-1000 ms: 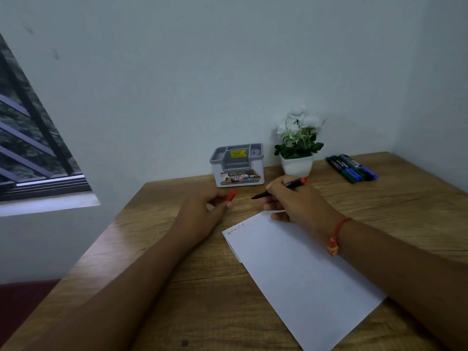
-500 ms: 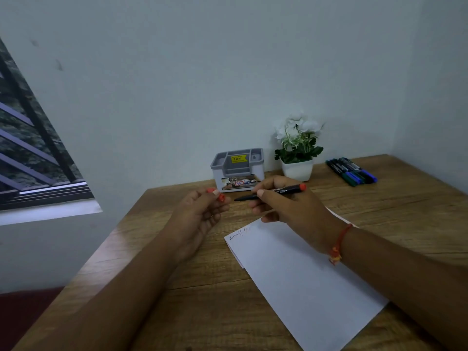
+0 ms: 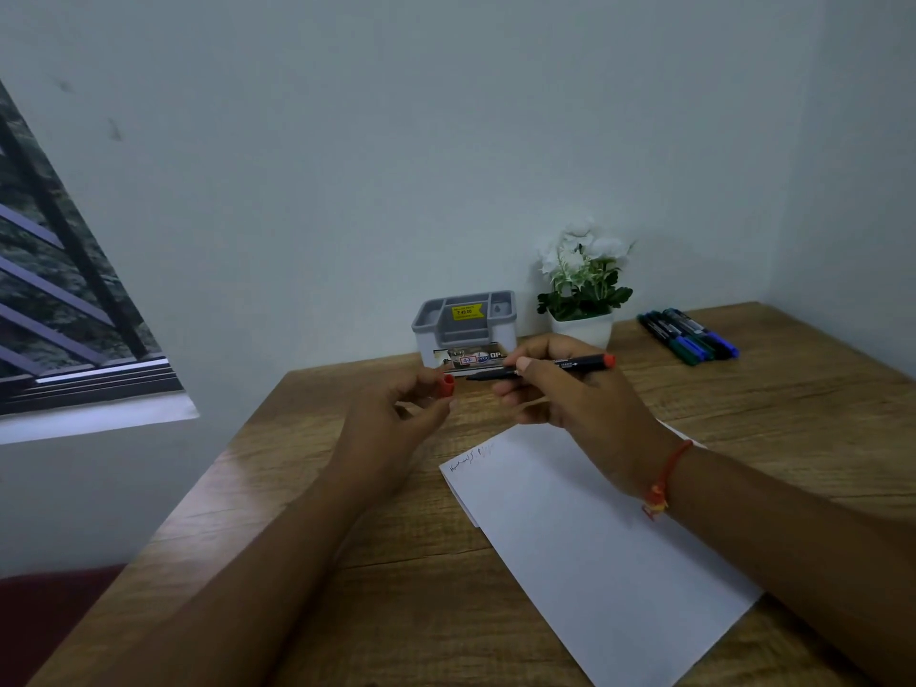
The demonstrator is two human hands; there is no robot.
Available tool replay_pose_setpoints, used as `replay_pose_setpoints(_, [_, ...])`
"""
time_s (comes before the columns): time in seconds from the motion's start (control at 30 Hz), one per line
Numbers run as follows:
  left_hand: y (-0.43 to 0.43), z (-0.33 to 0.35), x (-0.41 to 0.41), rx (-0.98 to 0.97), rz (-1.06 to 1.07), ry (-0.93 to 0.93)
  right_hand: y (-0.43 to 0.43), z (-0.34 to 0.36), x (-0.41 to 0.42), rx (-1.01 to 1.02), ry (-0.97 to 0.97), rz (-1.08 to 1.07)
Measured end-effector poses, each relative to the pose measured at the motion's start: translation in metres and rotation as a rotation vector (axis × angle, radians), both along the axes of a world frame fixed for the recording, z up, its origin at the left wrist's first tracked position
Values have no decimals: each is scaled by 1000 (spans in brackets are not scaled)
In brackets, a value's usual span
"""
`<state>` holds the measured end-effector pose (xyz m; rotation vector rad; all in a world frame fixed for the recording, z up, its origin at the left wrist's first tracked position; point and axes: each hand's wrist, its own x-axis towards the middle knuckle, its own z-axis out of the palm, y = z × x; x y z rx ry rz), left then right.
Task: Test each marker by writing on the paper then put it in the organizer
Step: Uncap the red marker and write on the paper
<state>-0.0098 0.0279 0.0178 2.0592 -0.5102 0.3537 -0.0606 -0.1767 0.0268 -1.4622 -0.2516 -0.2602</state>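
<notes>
An uncapped marker (image 3: 555,366) is pinched by the right hand (image 3: 570,399); its red cap (image 3: 447,385) is pinched by the left hand (image 3: 391,428), just beside the tip.

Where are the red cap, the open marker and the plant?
cap (image 3: 447,385): head view, on its red side.
marker (image 3: 580,362): head view, on the black barrel near its red end.
plant (image 3: 587,292): head view, on the green leaves above the white pot.

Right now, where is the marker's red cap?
In the head view, near centre, the left hand pinches the red cap in front of the grey organizer, just left of the tip of the marker.
</notes>
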Motion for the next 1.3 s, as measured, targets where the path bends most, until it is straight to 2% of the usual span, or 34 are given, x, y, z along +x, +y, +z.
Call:
replay_pose_setpoints(0.57, [6,4,1,210,-11,-227,-1,-4,4,-73,25,1])
replay_pose_setpoints(0.93, [5,2,3,338,-12,-353,-1,-7,9,-49,9,1])
replay_pose_setpoints(1.07, [0,4,-3,386,-40,-393,-1,-10,10,-156,-24,3])
replay_pose_setpoints(1.3, [0,-3,-5,455,-72,-398,-7,-15,12,-200,10,87])
